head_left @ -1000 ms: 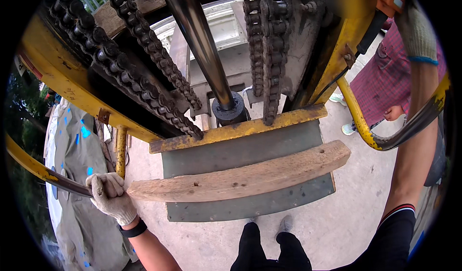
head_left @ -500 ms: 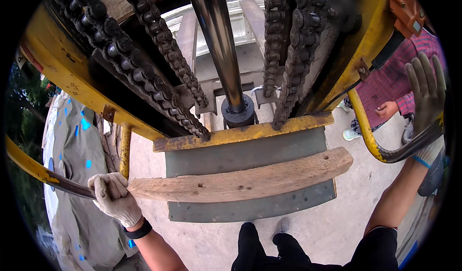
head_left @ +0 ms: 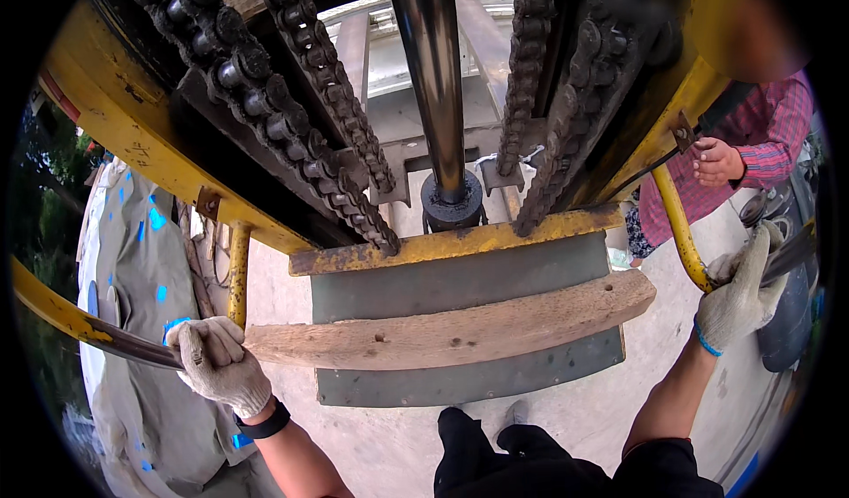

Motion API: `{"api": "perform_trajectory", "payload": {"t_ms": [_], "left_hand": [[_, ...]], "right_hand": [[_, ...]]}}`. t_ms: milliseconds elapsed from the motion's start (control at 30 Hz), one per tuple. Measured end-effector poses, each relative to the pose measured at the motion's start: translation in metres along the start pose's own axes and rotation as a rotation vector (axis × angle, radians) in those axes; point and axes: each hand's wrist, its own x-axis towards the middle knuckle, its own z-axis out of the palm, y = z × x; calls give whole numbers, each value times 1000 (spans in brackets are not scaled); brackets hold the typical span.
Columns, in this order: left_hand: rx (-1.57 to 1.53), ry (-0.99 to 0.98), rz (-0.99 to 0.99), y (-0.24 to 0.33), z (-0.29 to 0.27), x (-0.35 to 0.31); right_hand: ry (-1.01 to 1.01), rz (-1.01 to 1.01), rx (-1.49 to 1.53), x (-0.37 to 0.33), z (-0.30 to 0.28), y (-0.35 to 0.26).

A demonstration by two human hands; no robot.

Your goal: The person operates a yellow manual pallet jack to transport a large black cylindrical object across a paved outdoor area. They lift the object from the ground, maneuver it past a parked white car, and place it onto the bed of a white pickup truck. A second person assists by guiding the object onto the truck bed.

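My left hand (head_left: 221,365), in a whitish knit glove and with a black wristband, is closed around the worn metal part of the left handlebar (head_left: 93,328). On the other side my right hand (head_left: 745,281), in a soiled glove with a blue cuff, grips the right handlebar (head_left: 679,224) where its yellow paint ends. Both bars belong to a yellow lifting mast (head_left: 460,240). Between my hands a curved wooden beam (head_left: 451,337) with several holes lies across a dark green plate (head_left: 460,290); its left end is close to my left glove.
Heavy greasy chains (head_left: 256,100) hang on both sides of a shiny piston rod (head_left: 429,82). A co-worker in a red checked shirt (head_left: 778,135) stands beyond the right handlebar, one hand (head_left: 718,162) near the frame. At left lies a grey tarp (head_left: 146,321) with blue patches.
My right hand has come down from a raised, spread position onto the right handlebar. My left hand keeps its grip. The co-worker has moved closer to the mast, hand raised.
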Motion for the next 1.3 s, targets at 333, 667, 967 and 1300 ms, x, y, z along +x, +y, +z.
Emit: {"api": "perform_trajectory", "payload": {"t_ms": [333, 667, 967, 1300], "left_hand": [[-4, -5, -20, 8, -1, -1], [-7, 84, -84, 6, 1, 2], [99, 57, -139, 18, -5, -1], [127, 77, -129, 22, 5, 1]], "right_hand": [[-89, 118, 24, 7, -2, -6], [-134, 167, 72, 2, -1, -11], [-41, 166, 84, 0, -1, -10], [-177, 240, 81, 4, -5, -20]]}}
